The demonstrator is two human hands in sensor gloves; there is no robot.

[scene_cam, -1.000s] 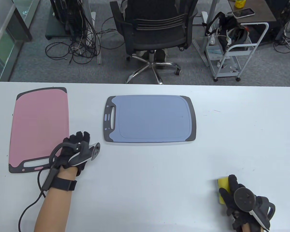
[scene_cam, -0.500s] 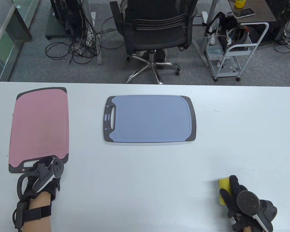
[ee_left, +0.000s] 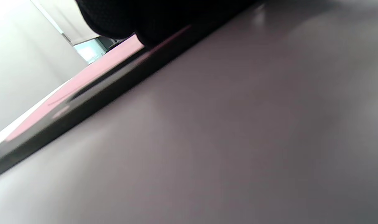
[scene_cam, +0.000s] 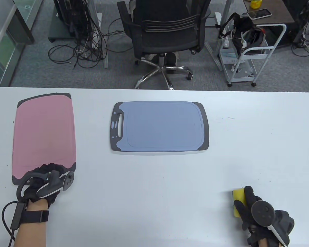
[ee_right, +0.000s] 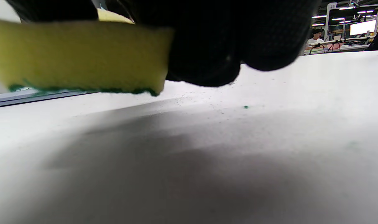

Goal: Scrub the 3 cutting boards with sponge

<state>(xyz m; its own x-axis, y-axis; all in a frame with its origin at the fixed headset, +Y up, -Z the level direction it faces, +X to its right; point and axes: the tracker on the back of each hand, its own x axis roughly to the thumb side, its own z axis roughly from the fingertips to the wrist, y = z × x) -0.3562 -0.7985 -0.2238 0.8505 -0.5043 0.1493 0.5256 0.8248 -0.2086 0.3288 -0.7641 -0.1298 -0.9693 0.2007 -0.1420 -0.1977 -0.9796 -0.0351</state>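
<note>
- While the right hand (scene_cam: 257,213) sits at the table's near right corner, its gloved fingers (scene_cam: 248,196) curl over a yellow sponge (scene_cam: 238,196) and hold it; thumb on the sponge's left side.
- Right wrist view: sponge (ee_right: 80,56) yellow with a thin green scrub layer underneath, held just off the white table (ee_right: 207,155); whether it touches the surface cannot be told. Dark fingers (ee_right: 214,46) wrap its right end.
- Left hand (scene_cam: 45,181) at the near left, resting on the dark grey handle end of the pink cutting board (scene_cam: 43,133); fingers curled over the board's near edge. Whether they actually clamp it cannot be told; the tracker hides them.
- Left wrist view: blurred; pink board (ee_left: 92,74) with its dark rim runs diagonally, black glove (ee_left: 139,18) on top of it at the upper edge.
- Pink board lies lengthwise, near to far, along the table's left side, handle toward the person.
- Blue cutting board (scene_cam: 162,126) lies crosswise at mid-table, handle slot to the left, well apart from both hands and from the pink board.
- Only two boards in view.
- Beyond the far table edge: black office chair (scene_cam: 164,33), cables on the grey carpet, white wire cart (scene_cam: 249,54) on the right.
</note>
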